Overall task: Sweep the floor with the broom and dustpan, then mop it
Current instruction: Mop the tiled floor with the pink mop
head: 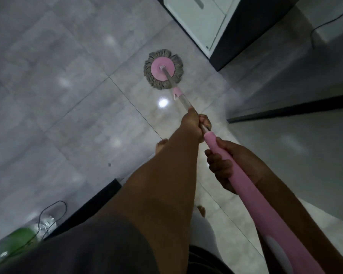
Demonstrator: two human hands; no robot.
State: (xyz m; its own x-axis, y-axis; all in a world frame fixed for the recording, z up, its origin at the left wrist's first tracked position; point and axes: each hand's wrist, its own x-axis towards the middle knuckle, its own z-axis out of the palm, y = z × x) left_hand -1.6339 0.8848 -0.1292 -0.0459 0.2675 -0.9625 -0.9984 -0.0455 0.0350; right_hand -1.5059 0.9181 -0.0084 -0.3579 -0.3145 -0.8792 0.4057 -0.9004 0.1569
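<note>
While the left hand (194, 125) curls round the shaft (183, 100) and the right hand (226, 167) round the pink grip (248, 188), press the mop head (162, 71) flat, overlapping strokes across the floor (67, 86).

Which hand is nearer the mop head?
Left. The left hand grips the metal shaft, closer to the mop head; the right hand holds the pink grip farther back.

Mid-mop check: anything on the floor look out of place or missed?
A small dark speck sits on the floor left of the person's arms, possibly debris the sweep missed. At lower left a black cable loops loosely beside a clear bottle; whether it lies on the floor is unclear. The mop head sits flat.
</note>
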